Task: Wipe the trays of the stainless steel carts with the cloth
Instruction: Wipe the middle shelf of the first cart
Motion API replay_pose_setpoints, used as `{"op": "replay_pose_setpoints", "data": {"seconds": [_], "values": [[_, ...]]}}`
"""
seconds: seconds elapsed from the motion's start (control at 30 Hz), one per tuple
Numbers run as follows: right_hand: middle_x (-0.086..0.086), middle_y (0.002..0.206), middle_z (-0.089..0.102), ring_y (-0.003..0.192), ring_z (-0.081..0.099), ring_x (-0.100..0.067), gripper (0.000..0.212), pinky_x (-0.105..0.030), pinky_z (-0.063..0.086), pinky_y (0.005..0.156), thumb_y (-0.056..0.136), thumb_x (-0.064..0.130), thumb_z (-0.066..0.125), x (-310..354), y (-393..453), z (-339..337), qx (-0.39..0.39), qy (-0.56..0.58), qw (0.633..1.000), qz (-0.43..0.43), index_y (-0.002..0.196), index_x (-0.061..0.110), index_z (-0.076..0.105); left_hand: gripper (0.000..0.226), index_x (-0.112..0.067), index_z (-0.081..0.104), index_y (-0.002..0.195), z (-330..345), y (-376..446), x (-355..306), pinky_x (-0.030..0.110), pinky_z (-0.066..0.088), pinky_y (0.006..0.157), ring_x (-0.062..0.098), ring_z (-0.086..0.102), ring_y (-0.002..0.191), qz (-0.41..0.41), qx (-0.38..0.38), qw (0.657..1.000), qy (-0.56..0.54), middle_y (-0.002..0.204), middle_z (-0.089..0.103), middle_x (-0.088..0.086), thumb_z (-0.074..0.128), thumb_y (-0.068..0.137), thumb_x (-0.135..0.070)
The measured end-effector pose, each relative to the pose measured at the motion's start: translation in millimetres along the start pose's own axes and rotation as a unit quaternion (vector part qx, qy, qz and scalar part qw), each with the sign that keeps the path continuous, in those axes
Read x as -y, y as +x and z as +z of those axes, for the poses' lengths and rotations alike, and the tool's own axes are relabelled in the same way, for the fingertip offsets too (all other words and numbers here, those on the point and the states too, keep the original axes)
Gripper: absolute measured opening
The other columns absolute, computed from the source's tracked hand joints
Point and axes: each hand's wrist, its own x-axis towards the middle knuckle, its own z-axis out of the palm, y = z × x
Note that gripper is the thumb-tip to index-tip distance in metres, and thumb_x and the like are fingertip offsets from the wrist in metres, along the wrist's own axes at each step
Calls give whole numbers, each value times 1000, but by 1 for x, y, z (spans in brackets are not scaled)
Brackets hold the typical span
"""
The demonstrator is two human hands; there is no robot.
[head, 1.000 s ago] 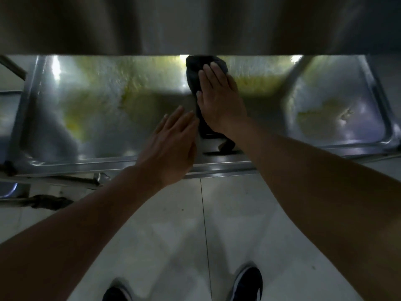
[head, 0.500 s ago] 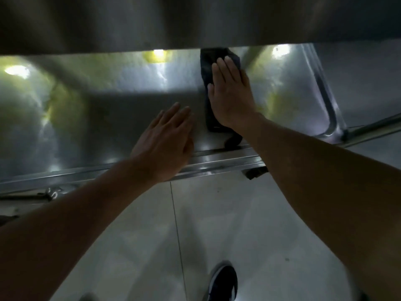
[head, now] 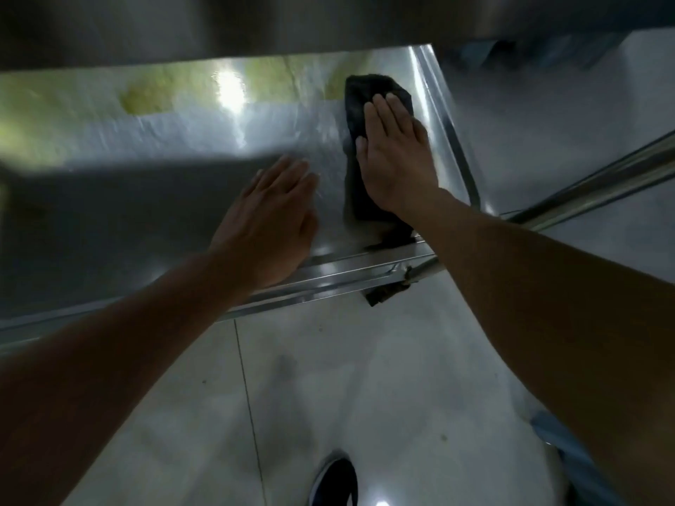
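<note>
Dark, soft folded cloth, upper right of centre: I have it pinned under my right hand, palm flat, fingers extended, nothing pinched. I judge it light, limp, likely damp; best driven by palm pressure, since a loose end trails toward the near rim. Beneath: shallow stainless steel cart tray, probably slick, yellow-green smears at upper left. Left hand, centre frame: open, flat, holding nothing, over the near rim; contact unclear. Raised right tray rim just beside the cloth limits travel. Upper shelf overhangs the far edge. Steel bar at right. Pale tiled floor and dark shoe below.
</note>
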Motion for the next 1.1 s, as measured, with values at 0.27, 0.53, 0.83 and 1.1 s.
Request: {"op": "replay_pose_setpoints", "data": {"seconds": [0.27, 0.53, 0.83, 1.1], "values": [[-8, 167, 15, 155, 5, -22, 58, -43, 10, 125, 107, 36, 22, -50, -13, -6, 11, 11, 999, 32, 158, 8, 19, 41, -9, 51, 132, 9, 8, -18, 50, 33, 114, 29, 34, 141, -10, -3, 1000, -4, 141, 49, 10, 41, 95, -25], [-9, 167, 13, 155, 3, -22, 58, -44, 8, 126, 107, 35, 21, -52, -48, -13, 35, 9, 999, 30, 159, 8, 17, 44, -6, 51, 133, 7, -8, -24, 50, 31, 115, 33, 36, 140, 6, -2, 1000, -11, 141, 49, 14, 42, 95, -25], [-9, 167, 12, 155, 2, -23, 58, -44, 4, 126, 107, 33, 21, -5, -82, -15, 51, -18, 998, 35, 159, 8, 14, 45, -7, 48, 139, -8, -61, 2, 47, 28, 115, 30, 32, 143, 6, 14, 1000, -1, 147, 45, 11, 47, 97, -23], [-13, 166, 16, 155, 6, -29, 60, -49, 13, 125, 107, 35, 20, 88, -91, -8, 47, -33, 998, 0, 158, 5, 16, 53, -6, 49, 140, -31, -128, 46, 50, 29, 115, 33, 34, 142, -17, 17, 1000, 0, 149, 44, 14, 38, 94, -31]]}}
